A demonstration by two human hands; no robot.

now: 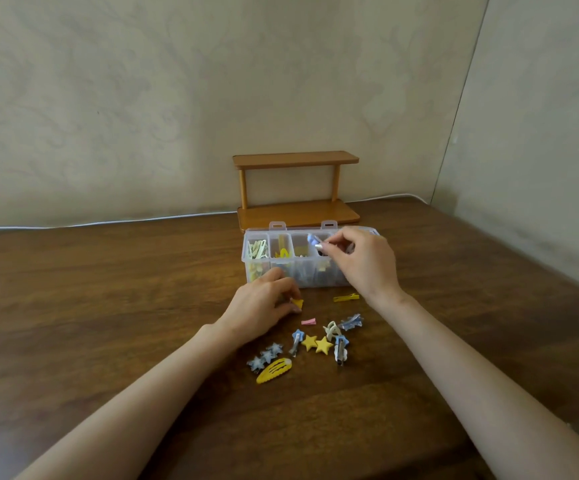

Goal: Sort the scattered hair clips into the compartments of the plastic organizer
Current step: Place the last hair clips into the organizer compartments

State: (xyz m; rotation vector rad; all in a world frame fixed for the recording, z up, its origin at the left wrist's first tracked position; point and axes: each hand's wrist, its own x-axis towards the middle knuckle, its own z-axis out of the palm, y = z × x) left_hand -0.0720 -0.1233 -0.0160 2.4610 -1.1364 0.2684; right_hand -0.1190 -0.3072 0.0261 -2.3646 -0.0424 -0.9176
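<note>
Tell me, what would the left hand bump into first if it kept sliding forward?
Probably the clear plastic organizer. The left hand, pinching a yellow clip, points toward its front wall, though depth is hard to judge.

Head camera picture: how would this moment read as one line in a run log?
right hand: holds silvery-blue clip over organizer | left hand: pinching yellow clip on table | loose clips remain

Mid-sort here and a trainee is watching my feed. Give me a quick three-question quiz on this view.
1. True or false: the right hand holds a clip over the organizer.
2. What does the left hand pinch on the table? A) yellow clip B) pink clip C) blue star clip
3. What stands behind the organizer?

Key:
1. True: a bluish clip.
2. A: the yellow clip.
3. A small wooden shelf.
</note>
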